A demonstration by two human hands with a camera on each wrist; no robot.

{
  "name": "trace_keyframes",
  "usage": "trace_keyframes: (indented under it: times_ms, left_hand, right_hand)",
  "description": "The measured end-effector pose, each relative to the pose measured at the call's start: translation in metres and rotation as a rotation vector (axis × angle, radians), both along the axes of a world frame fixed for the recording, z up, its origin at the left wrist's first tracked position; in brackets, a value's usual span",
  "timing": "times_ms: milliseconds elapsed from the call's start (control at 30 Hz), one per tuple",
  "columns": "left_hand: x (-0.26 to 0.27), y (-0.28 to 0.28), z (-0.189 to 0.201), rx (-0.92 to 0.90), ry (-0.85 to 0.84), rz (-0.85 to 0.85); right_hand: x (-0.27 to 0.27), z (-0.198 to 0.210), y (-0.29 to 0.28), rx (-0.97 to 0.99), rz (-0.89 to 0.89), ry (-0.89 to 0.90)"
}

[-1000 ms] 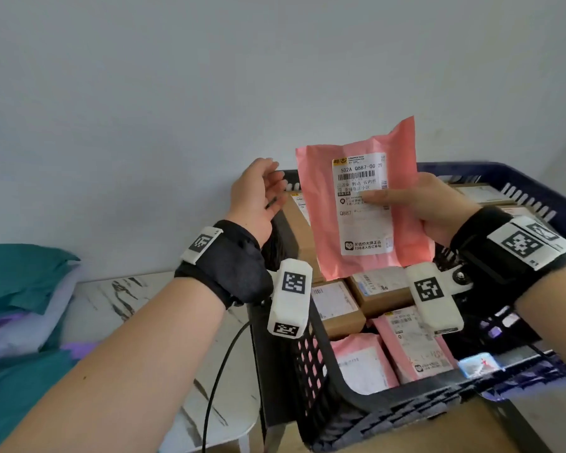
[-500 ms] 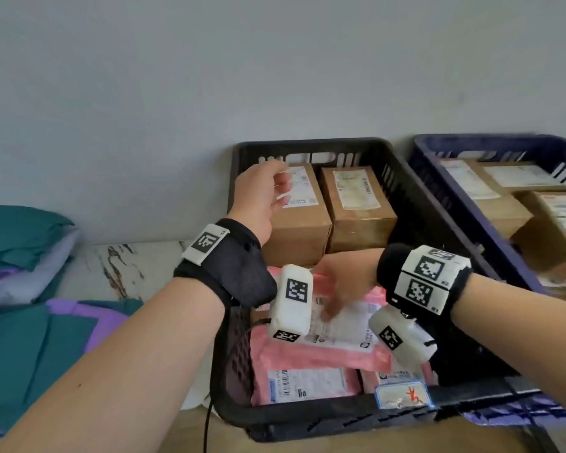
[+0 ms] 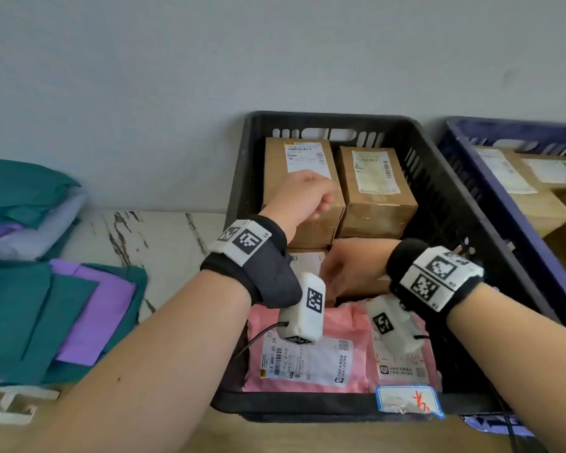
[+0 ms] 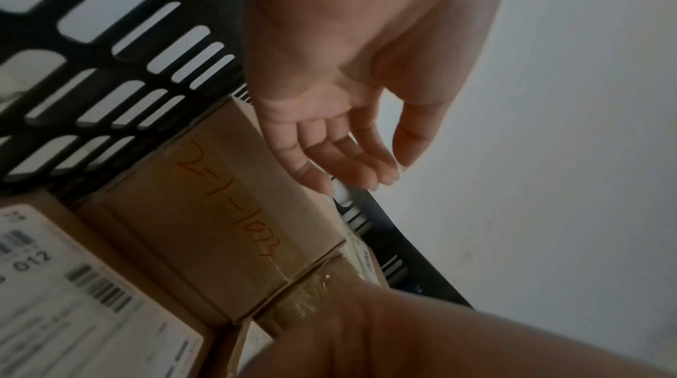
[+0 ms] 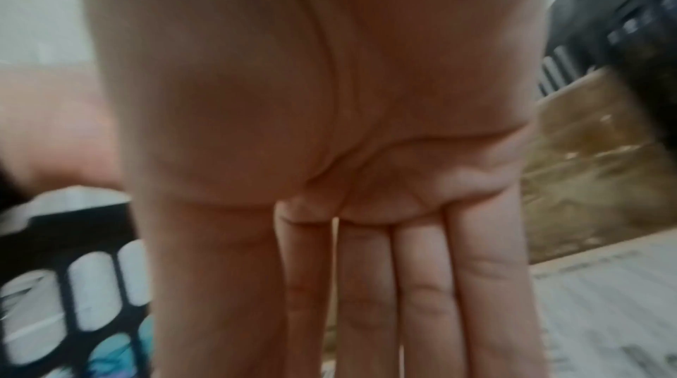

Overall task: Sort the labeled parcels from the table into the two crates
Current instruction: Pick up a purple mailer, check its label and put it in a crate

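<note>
The black crate (image 3: 239, 204) occupied the centre of the head view, holding two cardboard boxes (image 3: 376, 194) at its upper end and two pink labelled parcels (image 3: 307, 358) flat at its lower end. The blue crate (image 3: 464, 132) stood at the right edge, also holding boxes. The left hand (image 3: 303, 199) hovered above the upper-left box, fingers relaxed and holding nothing. The right hand (image 3: 353, 268) was at mid-frame over the parcels, fingers straight and together, gripping nothing. Folded cloths (image 3: 30, 289) lay at the left.
</note>
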State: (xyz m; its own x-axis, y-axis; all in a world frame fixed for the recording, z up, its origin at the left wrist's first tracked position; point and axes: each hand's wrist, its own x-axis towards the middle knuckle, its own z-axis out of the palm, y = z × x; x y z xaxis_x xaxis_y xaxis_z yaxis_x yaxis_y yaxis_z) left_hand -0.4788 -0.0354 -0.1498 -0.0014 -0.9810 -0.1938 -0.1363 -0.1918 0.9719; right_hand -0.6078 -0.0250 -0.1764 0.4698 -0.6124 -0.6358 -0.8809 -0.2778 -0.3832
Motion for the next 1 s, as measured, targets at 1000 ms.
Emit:
trace_keyframes:
  times_ms: [1000]
  left_hand:
    - [-0.004, -0.002, -0.016, -0.104, -0.357, -0.054]
  right_hand:
    - [-0.025, 0.013, -0.021, 0.302, -0.278, -0.44]
